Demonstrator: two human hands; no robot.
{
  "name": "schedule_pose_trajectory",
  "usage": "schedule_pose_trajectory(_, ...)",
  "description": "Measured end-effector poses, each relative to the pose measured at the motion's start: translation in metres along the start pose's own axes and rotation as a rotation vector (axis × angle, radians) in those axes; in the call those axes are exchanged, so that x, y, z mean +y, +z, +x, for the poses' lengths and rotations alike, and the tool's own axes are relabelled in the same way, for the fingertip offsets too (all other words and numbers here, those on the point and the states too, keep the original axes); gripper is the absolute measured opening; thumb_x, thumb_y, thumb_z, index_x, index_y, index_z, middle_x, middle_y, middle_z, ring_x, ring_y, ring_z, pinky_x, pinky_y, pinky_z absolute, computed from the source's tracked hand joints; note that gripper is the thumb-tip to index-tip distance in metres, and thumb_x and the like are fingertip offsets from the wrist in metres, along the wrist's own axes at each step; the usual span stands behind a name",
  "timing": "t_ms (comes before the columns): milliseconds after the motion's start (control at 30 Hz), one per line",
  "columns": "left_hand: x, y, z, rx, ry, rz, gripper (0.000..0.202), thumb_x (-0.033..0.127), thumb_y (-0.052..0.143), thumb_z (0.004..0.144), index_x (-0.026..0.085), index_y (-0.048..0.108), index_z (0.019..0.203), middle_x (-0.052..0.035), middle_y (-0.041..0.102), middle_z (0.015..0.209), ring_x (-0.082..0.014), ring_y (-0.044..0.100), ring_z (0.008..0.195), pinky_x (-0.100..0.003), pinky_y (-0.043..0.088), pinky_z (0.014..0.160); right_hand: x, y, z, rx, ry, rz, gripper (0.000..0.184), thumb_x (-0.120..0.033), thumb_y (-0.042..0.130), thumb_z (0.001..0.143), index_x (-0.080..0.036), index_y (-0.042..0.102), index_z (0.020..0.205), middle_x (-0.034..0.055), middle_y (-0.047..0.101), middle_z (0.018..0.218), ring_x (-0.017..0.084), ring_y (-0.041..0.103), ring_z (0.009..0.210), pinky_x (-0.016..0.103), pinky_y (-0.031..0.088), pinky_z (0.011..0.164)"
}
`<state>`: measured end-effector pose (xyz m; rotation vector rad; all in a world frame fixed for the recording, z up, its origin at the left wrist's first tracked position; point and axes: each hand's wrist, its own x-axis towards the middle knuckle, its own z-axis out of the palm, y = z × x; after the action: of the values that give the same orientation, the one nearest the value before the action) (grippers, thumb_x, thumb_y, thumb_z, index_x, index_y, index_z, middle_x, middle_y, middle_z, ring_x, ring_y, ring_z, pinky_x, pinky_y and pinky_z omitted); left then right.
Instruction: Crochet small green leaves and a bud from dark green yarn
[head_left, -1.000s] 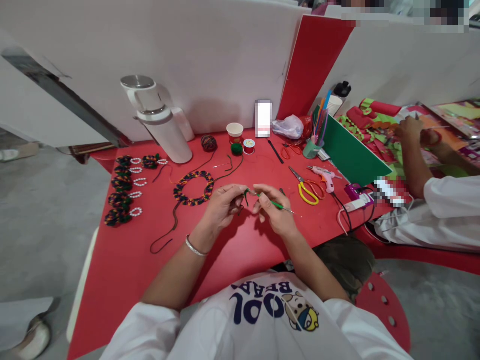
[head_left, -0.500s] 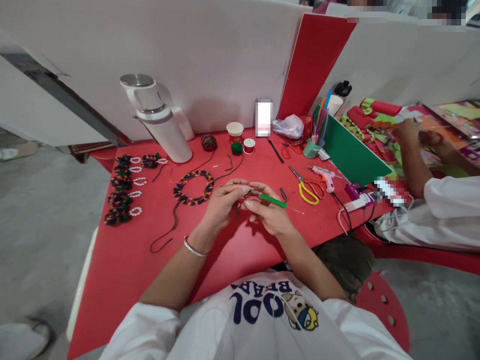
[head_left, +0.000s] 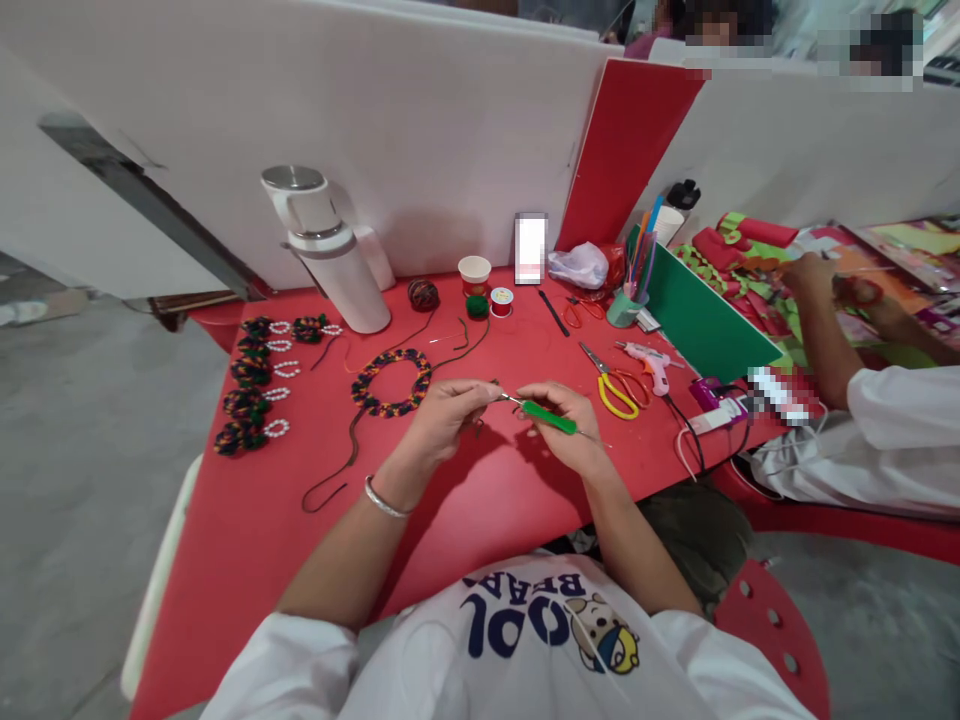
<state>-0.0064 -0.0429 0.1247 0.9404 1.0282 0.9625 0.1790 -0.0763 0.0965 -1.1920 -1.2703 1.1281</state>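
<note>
My right hand (head_left: 568, 430) is closed around a crochet hook with a green handle (head_left: 550, 417). Its metal shaft points left, toward the fingertips of my left hand (head_left: 454, 412). Those fingertips are pinched together at the hook's tip, on a small bit of dark yarn (head_left: 478, 428) that is mostly hidden. To the left of my hands lies a ring of dark multicoloured crochet (head_left: 391, 382), with a long yarn tail (head_left: 351, 450) trailing toward me. A multicoloured yarn ball (head_left: 424, 294) and a small green yarn ball (head_left: 477, 307) sit farther back.
Several yarn bundles with bead loops (head_left: 250, 370) line the left side by a white flask (head_left: 337, 270). Yellow-and-orange pliers or scissors (head_left: 611, 385), a pink glue gun (head_left: 651, 365) and a pen cup (head_left: 624, 308) stand right. Beyond a green board (head_left: 709, 315), a co-worker's hands (head_left: 817, 285) work.
My right hand has drawn slightly away from my left, so the hook's metal shaft now shows between them. The whole view has shifted a little downward.
</note>
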Motion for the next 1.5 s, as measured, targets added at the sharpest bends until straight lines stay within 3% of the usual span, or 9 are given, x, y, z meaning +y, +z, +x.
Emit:
schedule_pose_trajectory(200,0.003,0.0,-0.001,-0.046,-0.032,-0.02,0.043,0.05,0.09,0.055,0.016,0.065,0.054,0.0087,0.031,0.044,-0.0033,0.021,0.043,-0.023,0.011,0.044,-0.005,0.008,-0.003,-0.102,0.143,0.266,0.03,-0.042,0.081,0.08,-0.024,0.069,0.101,-0.0003,0.077,0.079,0.016,0.078,0.067,0.022,0.059,0.05)
schedule_pose_trajectory(300,0.002,0.0,-0.002,-0.06,-0.045,-0.037,0.045,0.05,0.091,0.055,0.016,0.062,0.053,0.009,0.03,0.044,-0.003,0.021,0.042,-0.023,0.01,0.043,-0.013,0.009,-0.004,-0.153,0.099,0.359,0.04,-0.047,0.085,0.078,-0.026,0.063,0.103,-0.003,0.076,0.079,0.015,0.076,0.065,0.023,0.059,0.054)
schedule_pose_trajectory(600,0.001,0.002,-0.003,-0.055,-0.005,-0.083,0.037,0.046,0.091,0.061,0.017,0.067,0.063,0.0088,0.034,0.047,-0.0041,0.022,0.041,-0.024,0.013,0.043,-0.016,0.01,-0.008,0.088,-0.171,-0.127,0.04,-0.056,0.063,0.098,-0.025,0.067,0.074,0.0,0.067,0.067,0.014,0.063,0.062,0.029,0.052,0.058)
schedule_pose_trajectory(700,-0.001,0.002,-0.002,0.003,0.14,-0.052,0.028,0.034,0.089,0.061,0.02,0.068,0.071,0.0067,0.045,0.054,-0.0065,0.031,0.046,-0.023,0.022,0.046,-0.01,0.011,-0.009,0.142,-0.151,-0.107,0.041,-0.057,0.063,0.098,-0.024,0.067,0.074,-0.0002,0.066,0.067,0.014,0.062,0.061,0.029,0.051,0.058)
schedule_pose_trajectory(833,-0.007,0.002,-0.001,0.094,0.443,0.229,0.038,0.023,0.082,0.067,0.02,0.049,0.047,0.0004,0.051,0.061,-0.0117,0.044,0.06,-0.026,0.034,0.059,-0.008,0.013,-0.01,0.183,-0.13,-0.061,0.04,-0.057,0.063,0.098,-0.024,0.067,0.075,-0.0017,0.065,0.067,0.012,0.061,0.059,0.028,0.051,0.058)
schedule_pose_trajectory(933,-0.011,0.005,-0.001,0.201,0.561,0.384,0.034,0.023,0.078,0.073,0.02,0.058,0.045,-0.0035,0.059,0.067,-0.0135,0.046,0.064,-0.028,0.033,0.061,-0.007,0.017,-0.012,0.221,-0.115,-0.03,0.041,-0.058,0.064,0.097,-0.023,0.067,0.076,-0.0022,0.064,0.065,0.012,0.061,0.057,0.028,0.051,0.058)
schedule_pose_trajectory(1067,-0.015,0.011,-0.001,0.226,0.444,0.219,0.01,0.028,0.085,0.073,0.021,0.083,0.079,-0.0054,0.074,0.089,-0.0101,0.043,0.06,-0.027,0.033,0.058,-0.004,0.026,-0.014,0.262,-0.065,0.069,0.043,-0.063,0.064,0.094,-0.023,0.068,0.078,-0.0022,0.065,0.064,0.012,0.06,0.054,0.027,0.052,0.054)
schedule_pose_trajectory(1200,-0.018,0.018,-0.002,0.039,0.135,-0.201,0.05,0.033,0.096,0.06,0.019,0.081,0.106,-0.0064,0.079,0.093,-0.0053,0.041,0.051,-0.022,0.027,0.047,0.001,0.036,-0.016,0.263,-0.06,0.136,0.042,-0.064,0.064,0.094,-0.024,0.068,0.081,-0.0022,0.066,0.065,0.012,0.062,0.054,0.027,0.053,0.053)
schedule_pose_trajectory(1500,-0.017,0.02,-0.002,0.04,0.106,-0.368,0.052,0.027,0.102,0.052,0.014,0.08,0.098,0.0036,0.066,0.061,-0.002,0.039,0.043,-0.018,0.026,0.041,0.02,0.039,-0.019,0.285,-0.152,0.063,0.037,-0.057,0.059,0.099,-0.024,0.069,0.084,-0.0003,0.07,0.072,0.014,0.065,0.059,0.03,0.054,0.061)
